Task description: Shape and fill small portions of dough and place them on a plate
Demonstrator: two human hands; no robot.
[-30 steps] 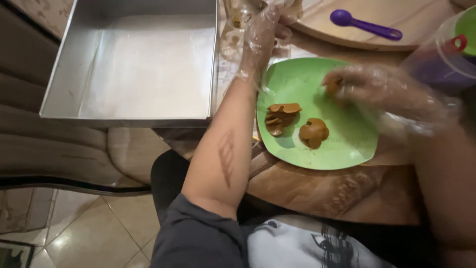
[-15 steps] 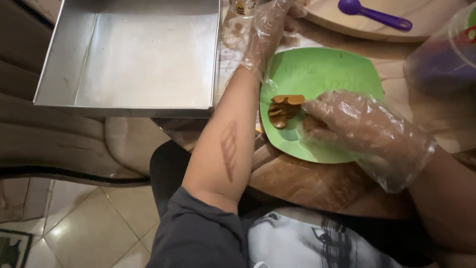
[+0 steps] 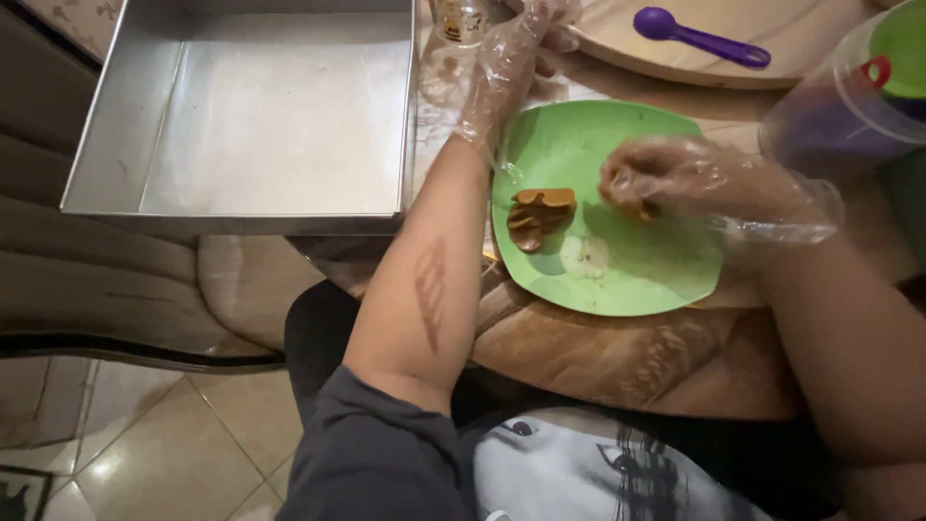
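Over green plate (image 3: 617,280), right hand (image 3: 675,183) lifted since before, grip clamped on brown biscuit (image 3: 625,198); left hand (image 3: 526,43) grip unclear.

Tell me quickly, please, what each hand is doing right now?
Left hand: gloved, reaching past the green plate toward a small glass; grip cannot be told.
Right hand: gloved, closed on a brown piece over the plate.

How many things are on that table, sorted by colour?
Green: 2, the plate and a lid at the right edge
Purple: 2, the spoon and a see-through tub
Silver: 1, the square baking pan
Brown: 2, the biscuit pile and a piece in the gloved right hand
Total: 7
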